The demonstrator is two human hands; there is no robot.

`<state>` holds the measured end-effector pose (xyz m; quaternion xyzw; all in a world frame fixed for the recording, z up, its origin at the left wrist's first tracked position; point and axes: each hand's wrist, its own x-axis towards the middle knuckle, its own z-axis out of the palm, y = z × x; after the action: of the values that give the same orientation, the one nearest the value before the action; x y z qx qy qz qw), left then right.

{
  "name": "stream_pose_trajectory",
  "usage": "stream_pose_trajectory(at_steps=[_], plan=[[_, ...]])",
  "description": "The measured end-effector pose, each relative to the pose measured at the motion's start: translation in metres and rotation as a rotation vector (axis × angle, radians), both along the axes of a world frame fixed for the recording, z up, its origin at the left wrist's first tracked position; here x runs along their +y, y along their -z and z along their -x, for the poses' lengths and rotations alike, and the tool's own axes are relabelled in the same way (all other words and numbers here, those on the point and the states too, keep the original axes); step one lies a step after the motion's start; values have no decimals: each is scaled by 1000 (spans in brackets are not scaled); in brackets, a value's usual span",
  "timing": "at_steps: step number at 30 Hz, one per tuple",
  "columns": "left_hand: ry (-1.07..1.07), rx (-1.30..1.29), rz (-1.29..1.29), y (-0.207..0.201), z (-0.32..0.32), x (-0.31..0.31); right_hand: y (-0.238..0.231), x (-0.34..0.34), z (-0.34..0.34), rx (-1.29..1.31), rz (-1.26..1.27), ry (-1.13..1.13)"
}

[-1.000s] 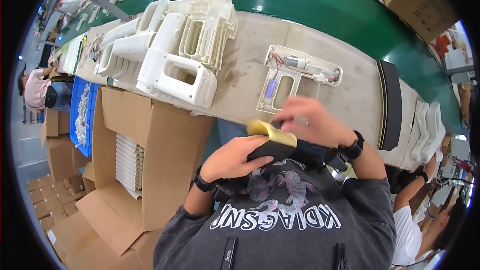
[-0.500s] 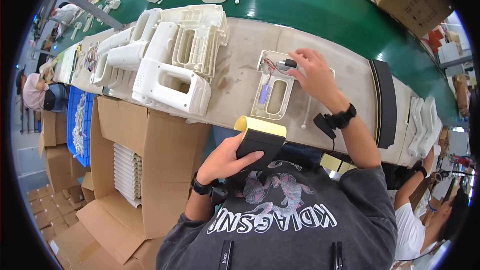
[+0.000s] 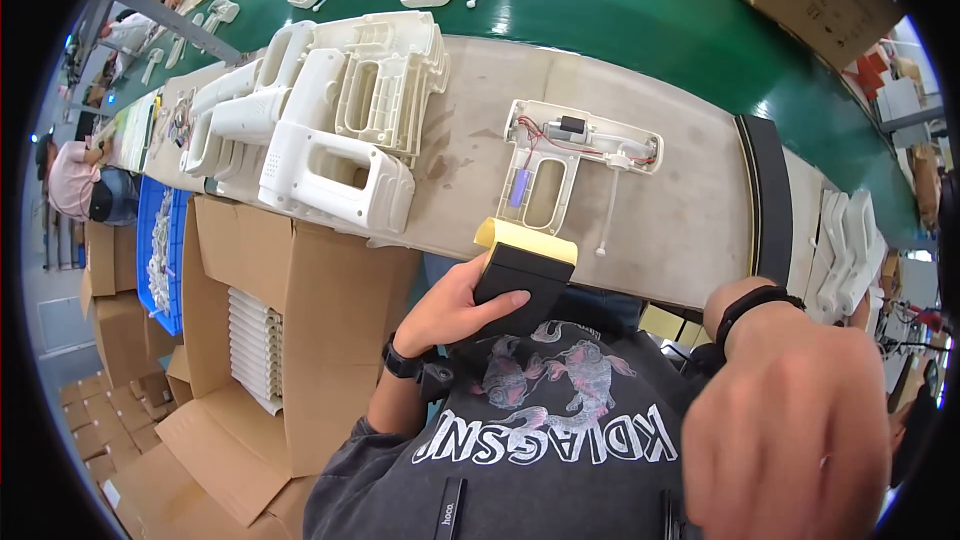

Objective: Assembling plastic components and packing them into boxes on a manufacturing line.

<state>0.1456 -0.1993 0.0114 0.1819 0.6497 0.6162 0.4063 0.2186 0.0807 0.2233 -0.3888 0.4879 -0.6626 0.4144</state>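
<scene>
My left hand point(image 3: 450, 308) grips a black pad with a yellow sheet curling over its top point(image 3: 525, 280), held just in front of the bench edge. Beyond it on the bench lies an open white gun-shaped housing half point(image 3: 545, 192). Inside are a silver motor with a small black patch point(image 3: 572, 125) on it, red and dark wires, and a purple cylinder point(image 3: 519, 187) in the handle. A thin white rod with a ball end point(image 3: 608, 215) hangs from the housing. My right hand point(image 3: 790, 420) is large and close at lower right, back outward; its fingertips are hidden.
White housing shells point(image 3: 345, 160) are stacked at left on the bench. A cardboard box point(image 3: 340, 310) and a blue crate point(image 3: 160, 260) stand below. Black strips point(image 3: 765, 200) lie at right. Beyond runs a green conveyor point(image 3: 600, 0) carrying open housings. Other people work at far left.
My right hand has left the motor area of the housing and swung down right, close to the view. The black patch on the motor is now uncovered. My left hand has stayed nearly still.
</scene>
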Motion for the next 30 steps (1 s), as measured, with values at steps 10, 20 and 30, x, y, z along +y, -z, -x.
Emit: stream_pose_trajectory(at_steps=[10, 20, 30], plan=[[-37, -32, 4, 11, -6, -12, 0, -31, 62, -436, 714, -421], [-38, -36, 12, 17, -5, -5, 41, -33, 46, -189, 864, -43], [-14, 11, -5, 13, -1, -1, 50, -27, 33, -21, 1042, -146]])
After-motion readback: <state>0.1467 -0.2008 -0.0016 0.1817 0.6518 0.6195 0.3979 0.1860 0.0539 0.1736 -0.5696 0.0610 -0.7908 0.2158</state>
